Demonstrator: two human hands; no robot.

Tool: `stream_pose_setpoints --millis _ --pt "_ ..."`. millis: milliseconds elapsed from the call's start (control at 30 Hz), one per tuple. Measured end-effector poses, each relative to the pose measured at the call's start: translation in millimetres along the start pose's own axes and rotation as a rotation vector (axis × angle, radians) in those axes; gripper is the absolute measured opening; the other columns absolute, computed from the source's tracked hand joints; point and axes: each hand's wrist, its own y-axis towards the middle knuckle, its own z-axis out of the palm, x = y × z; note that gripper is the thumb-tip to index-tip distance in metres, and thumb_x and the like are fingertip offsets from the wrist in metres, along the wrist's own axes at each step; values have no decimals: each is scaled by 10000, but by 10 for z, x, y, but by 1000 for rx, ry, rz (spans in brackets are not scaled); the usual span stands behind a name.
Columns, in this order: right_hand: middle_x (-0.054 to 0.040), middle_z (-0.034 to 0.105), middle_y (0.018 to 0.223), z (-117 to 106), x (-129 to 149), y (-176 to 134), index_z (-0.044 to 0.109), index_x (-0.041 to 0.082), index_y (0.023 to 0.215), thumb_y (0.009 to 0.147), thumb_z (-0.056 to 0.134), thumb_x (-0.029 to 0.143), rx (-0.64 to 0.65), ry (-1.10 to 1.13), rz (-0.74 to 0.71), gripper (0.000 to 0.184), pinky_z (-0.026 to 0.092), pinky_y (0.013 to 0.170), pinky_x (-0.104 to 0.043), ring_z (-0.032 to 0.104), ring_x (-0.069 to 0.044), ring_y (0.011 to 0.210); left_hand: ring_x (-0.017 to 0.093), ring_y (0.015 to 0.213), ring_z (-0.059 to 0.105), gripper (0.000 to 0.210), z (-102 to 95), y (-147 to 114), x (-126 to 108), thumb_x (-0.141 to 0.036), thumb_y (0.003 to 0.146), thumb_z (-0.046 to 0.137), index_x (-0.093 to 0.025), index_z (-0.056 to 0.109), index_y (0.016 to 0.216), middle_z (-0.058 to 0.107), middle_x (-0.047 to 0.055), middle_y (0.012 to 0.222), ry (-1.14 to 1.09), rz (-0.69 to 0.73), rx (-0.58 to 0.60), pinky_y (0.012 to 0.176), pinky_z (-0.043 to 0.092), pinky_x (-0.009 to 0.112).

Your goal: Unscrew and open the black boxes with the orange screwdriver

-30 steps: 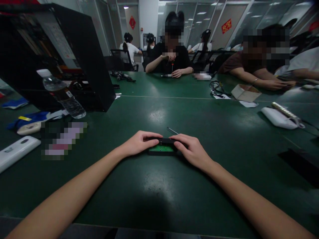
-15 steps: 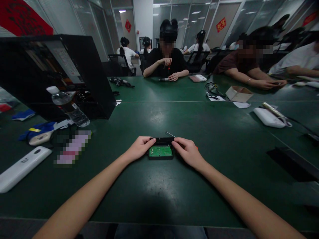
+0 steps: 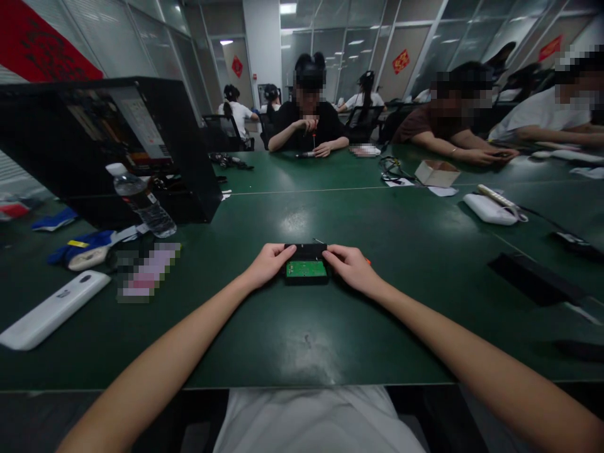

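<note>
A small black case [image 3: 306, 282] lies on the green table with a green circuit board [image 3: 306, 269] facing up inside it. Behind the board, a black cover [image 3: 306, 251] is tilted up. My left hand [image 3: 270, 264] pinches the cover's left end between thumb and fingers. At its right end, my right hand [image 3: 348, 264] grips the same cover, thumb towards me. Beyond my right hand lies a screwdriver [image 3: 319, 241]; its thin shaft tip and a bit of orange handle show, and the hand hides the rest.
To the left stand a black computer case [image 3: 189, 138] and a water bottle [image 3: 144, 201], with a white power strip-like object [image 3: 56, 308] nearer. A small open box [image 3: 436, 173], a white device [image 3: 491, 209] and a black slab [image 3: 538, 277] lie right. A co-worker [image 3: 309, 119] sits opposite.
The camera view has tilted down and shifted a little, bringing my lap into view. Both hands keep their hold on the cover, which looks much the same against the case.
</note>
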Motion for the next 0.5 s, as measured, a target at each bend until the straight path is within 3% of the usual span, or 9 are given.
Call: stream_pose_setpoints --millis 133,333,500 --pt "-4 574 667 -6 -19 13 613 186 775 943 484 468 -5 -30 -25 352 374 600 -269 512 -147 626 86 519 385 498 3 9 15 -602 787 693 -121 643 666 499 -34 546 -17 12 -14 512 263 227" --pt "3 576 657 -27 -26 28 628 172 819 947 478 456 -15 -68 -78 346 390 618 -267 525 -143 630 122 643 558 455 -6 6 0 -531 772 739 -93 729 893 675 44 745 -98 7 2 596 384 228" --pt "8 572 638 -40 10 28 625 167 806 951 475 441 -24 -86 -113 345 388 614 -260 523 -137 617 143 697 611 461 -15 3 12 -522 777 742 -97 736 957 707 67 814 -140 11 -10 635 434 236"
